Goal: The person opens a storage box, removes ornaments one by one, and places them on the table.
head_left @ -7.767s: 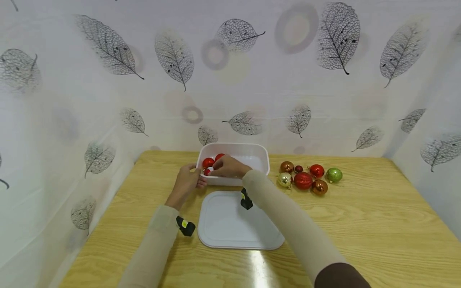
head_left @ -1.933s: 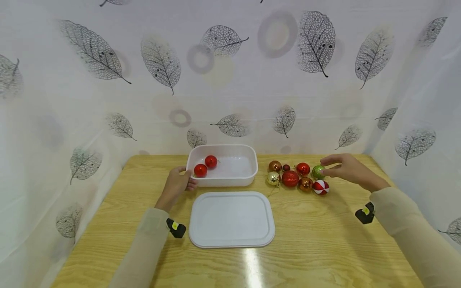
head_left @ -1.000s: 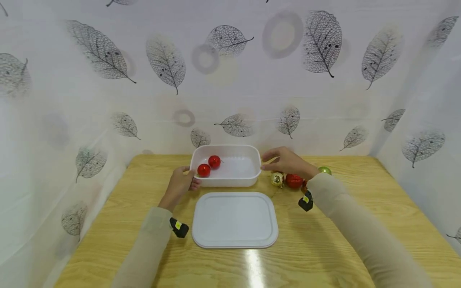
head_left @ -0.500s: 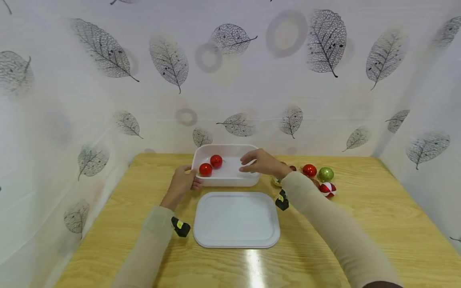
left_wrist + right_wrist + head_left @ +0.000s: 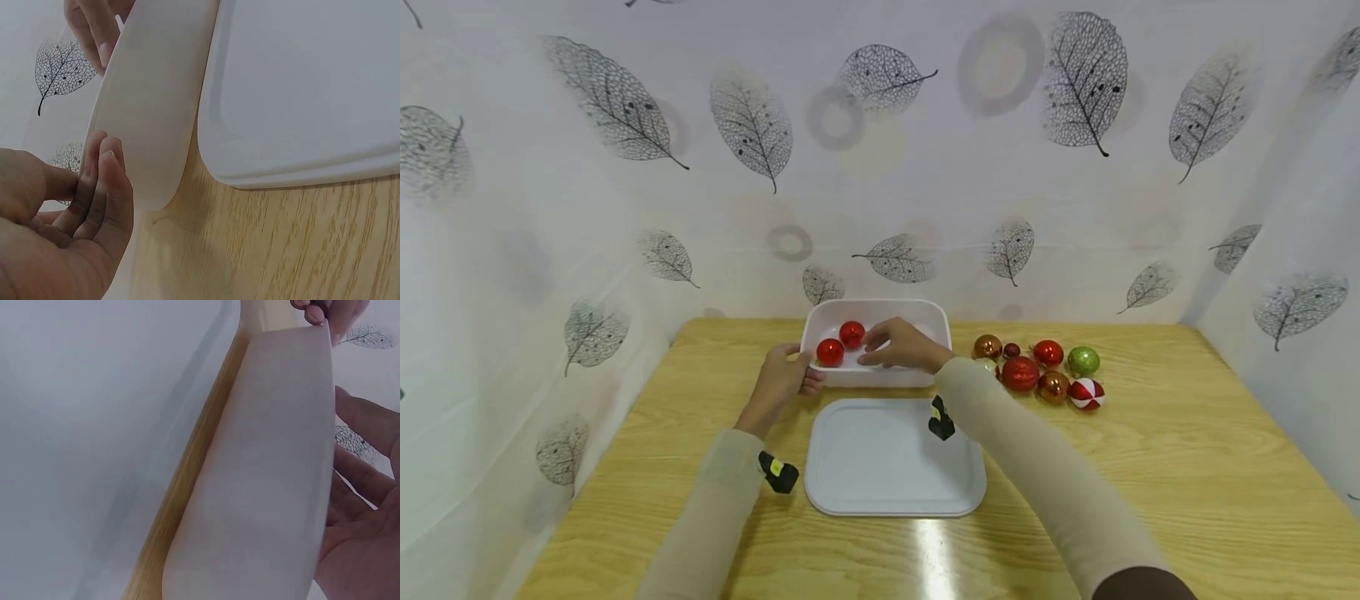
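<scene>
Two shiny red Christmas baubles (image 5: 831, 352) lie in the left part of the white plastic container (image 5: 880, 377). My left hand (image 5: 777, 385) holds the container's front left corner; in the left wrist view its thumb and fingers pinch the rim of the wall (image 5: 150, 106). My right hand (image 5: 901, 344) reaches over the front wall into the container, just right of the baubles, its fingers loosely bent and apart. The right wrist view shows its fingers (image 5: 359, 475) behind the wall, their tips partly hidden; nothing shows in its grasp.
A white lid (image 5: 887, 462) lies flat before the container. To the right sit several baubles: bronze (image 5: 1054, 387), ribbed red (image 5: 1020, 374), green (image 5: 1083, 361), red-and-white (image 5: 1086, 393), and a gold one partly behind the sleeve. A leaf-print curtain (image 5: 880, 192) hangs behind the wooden table.
The red-and-white bauble, earlier in the container under my right hand, now lies with the right-hand group. My right hand has come back left into the container; my left hand keeps its hold.
</scene>
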